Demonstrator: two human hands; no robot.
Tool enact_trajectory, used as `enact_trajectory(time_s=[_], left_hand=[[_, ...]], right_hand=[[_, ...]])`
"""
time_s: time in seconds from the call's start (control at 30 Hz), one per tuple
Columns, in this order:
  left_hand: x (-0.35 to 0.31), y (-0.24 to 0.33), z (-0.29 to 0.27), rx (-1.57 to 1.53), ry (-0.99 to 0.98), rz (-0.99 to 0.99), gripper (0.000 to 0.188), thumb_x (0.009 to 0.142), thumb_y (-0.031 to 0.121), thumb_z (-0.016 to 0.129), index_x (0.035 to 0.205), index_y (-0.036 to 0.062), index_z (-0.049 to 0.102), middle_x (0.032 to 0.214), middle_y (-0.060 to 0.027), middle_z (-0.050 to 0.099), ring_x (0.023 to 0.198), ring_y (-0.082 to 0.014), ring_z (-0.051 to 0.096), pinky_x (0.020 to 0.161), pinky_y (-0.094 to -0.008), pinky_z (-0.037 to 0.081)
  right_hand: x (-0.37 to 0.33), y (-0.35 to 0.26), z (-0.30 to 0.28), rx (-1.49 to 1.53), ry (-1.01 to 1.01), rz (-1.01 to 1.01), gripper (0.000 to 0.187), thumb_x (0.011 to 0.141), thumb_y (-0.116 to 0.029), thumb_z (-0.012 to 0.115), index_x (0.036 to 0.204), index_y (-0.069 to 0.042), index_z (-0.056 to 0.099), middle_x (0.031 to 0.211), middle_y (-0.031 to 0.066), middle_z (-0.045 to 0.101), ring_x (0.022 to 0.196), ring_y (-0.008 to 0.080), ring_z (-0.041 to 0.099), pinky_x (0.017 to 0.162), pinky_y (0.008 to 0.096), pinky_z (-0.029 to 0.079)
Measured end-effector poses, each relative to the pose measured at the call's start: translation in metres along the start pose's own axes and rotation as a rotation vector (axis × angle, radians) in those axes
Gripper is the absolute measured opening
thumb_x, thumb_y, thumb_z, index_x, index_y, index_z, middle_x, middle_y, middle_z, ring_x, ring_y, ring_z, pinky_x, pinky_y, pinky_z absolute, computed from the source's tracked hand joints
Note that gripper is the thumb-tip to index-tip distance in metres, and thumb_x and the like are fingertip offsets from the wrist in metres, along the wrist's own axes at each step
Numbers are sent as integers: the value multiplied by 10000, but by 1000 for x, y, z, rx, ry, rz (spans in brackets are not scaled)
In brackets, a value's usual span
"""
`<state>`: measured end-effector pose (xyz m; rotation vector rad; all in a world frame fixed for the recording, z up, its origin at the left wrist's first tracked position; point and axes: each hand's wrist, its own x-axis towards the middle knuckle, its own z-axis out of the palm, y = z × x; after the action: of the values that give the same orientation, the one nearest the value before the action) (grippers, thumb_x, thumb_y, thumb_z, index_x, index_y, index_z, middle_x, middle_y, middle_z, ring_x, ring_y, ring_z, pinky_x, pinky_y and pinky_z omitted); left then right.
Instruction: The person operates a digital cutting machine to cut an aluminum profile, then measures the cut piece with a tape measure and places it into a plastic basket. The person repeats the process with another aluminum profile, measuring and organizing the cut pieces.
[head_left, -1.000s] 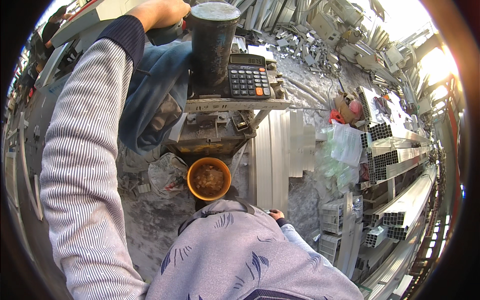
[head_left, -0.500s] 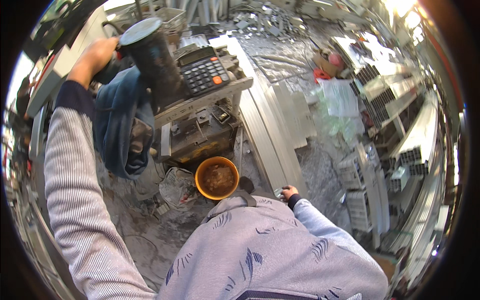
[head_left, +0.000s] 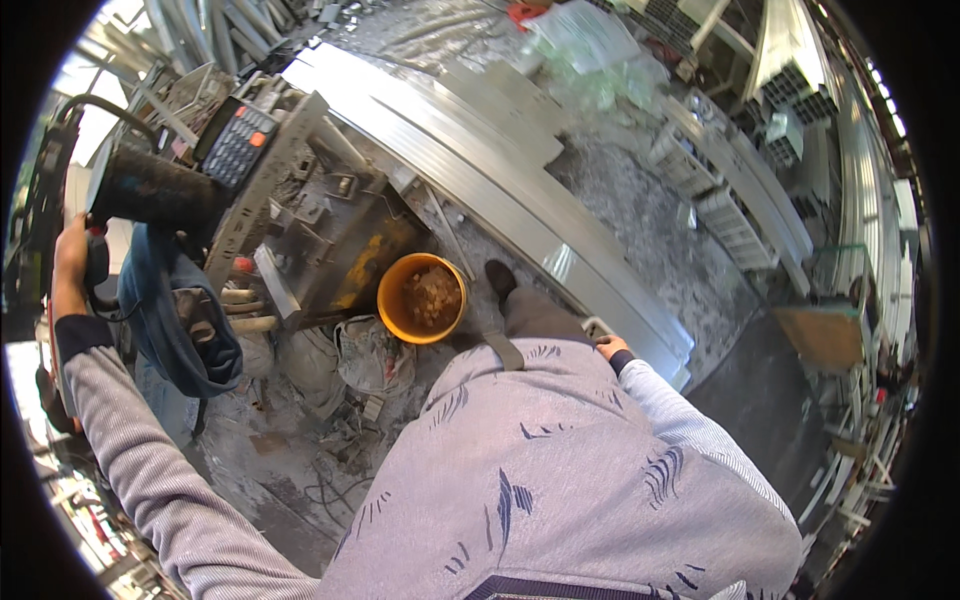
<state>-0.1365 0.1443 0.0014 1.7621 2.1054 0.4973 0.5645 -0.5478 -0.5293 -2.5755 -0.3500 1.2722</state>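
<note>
My left hand [head_left: 72, 250] reaches far out to the left, its fingers closed round a dark handle [head_left: 96, 258] with a red part at its top. Beside it lies a dark cylinder [head_left: 160, 188] with a pale round end. Blue cloth [head_left: 165, 300] hangs in a thick loop just below the handle. Low at my right side, my right hand [head_left: 610, 347] is closed on a small pale metal piece [head_left: 597, 328], whose exact kind I cannot make out. A black calculator [head_left: 235, 142] with orange keys rests on the machine next to the cylinder.
A yellow bucket [head_left: 390, 308] with brownish contents stands before my legs, beside a dirty metal machine base [head_left: 350, 265]. Long metal profiles [head_left: 480, 190] stretch diagonally across the floor. White crates [head_left: 735, 225] and stacked profiles [head_left: 790, 95] stand at right. Dirty sacks [head_left: 372, 350] lie near the bucket.
My view has swung to the right, so the machine, calculator and cylinder sit further left. My left hand stays at the handle. The right hand still holds the small metal piece.
</note>
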Motion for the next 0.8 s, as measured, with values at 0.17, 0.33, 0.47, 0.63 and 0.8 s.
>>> enact_trajectory(time_s=[0.17,0.33,0.47,0.63,0.8], left_hand=[[5,-11,-10,-290,-182,31,422,1008,387,470,1088,60,723,906,-19,687,810,-117,606,741,-271,459],[-23,2,-17,-273,-81,-72,411,1000,405,501,1088,67,719,910,-10,691,779,-117,620,710,-259,465],[-48,13,-16,-278,-45,-109,426,1000,422,514,1118,61,707,941,-34,699,810,-148,633,740,-271,472],[-78,29,-7,-417,120,-168,435,1012,381,508,1200,18,655,1079,-74,697,914,-202,650,845,-318,489],[-106,56,0,-345,141,-237,473,1022,410,471,1291,41,594,1191,-79,660,1070,-217,611,947,-344,447]], right_hand=[[4,91,6,388,-1,351,311,818,-65,624,1124,-91,675,846,116,722,595,192,680,518,357,534],[13,92,2,498,-39,388,359,826,-73,613,1182,-89,655,907,110,710,625,177,671,512,338,516],[34,60,-13,680,-115,320,415,853,-50,608,1268,-63,597,959,119,683,669,183,659,516,320,504],[67,34,-48,705,-148,335,459,884,-51,613,1338,-70,545,1115,117,664,799,190,662,627,309,546],[88,30,-71,688,-114,394,460,883,-48,617,1336,-76,547,1110,112,663,809,188,660,642,313,543]])
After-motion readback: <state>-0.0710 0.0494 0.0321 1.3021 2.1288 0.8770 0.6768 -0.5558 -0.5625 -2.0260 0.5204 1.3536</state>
